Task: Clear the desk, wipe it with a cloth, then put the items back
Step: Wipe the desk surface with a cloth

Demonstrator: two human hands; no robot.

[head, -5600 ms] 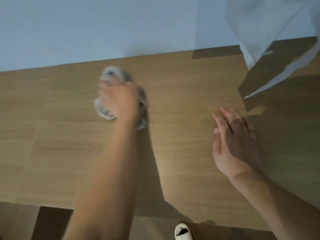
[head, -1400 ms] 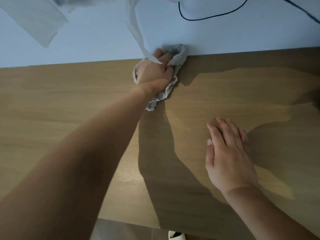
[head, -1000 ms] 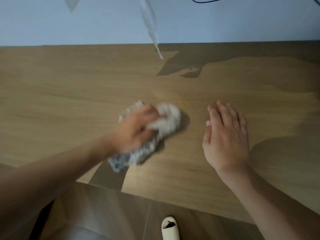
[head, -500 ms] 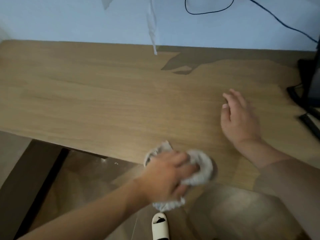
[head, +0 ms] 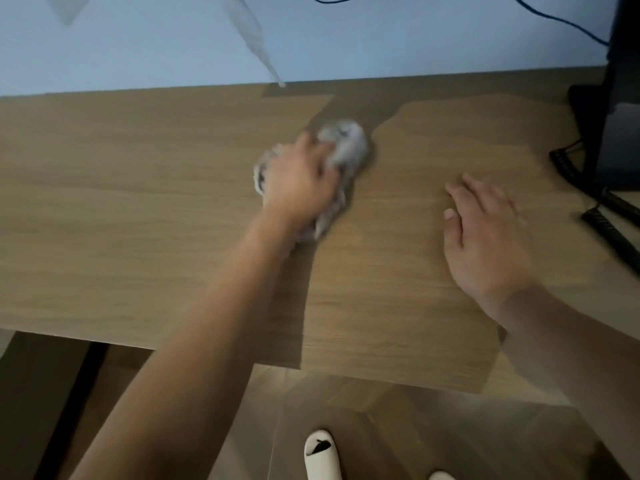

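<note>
The left hand (head: 299,183) grips a crumpled grey cloth (head: 346,147) on the brown wooden desk (head: 138,202). The right hand (head: 485,233) lies flat on the desk, fingers straight, holding nothing

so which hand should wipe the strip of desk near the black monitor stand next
Probably the left hand: it already grips the cloth mid-desk. The right hand lies flat on the desk, closer to the monitor stand, but holds nothing.

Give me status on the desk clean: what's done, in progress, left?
Done: clearing, the desk top shows bare wood apart from a black monitor stand at its right edge. In hand: wiping, the left hand grips a grey cloth mid-desk, blurred with motion; the right hand rests flat on the wood. Left: finishing the wipe and putting items back; none are in view.
</note>
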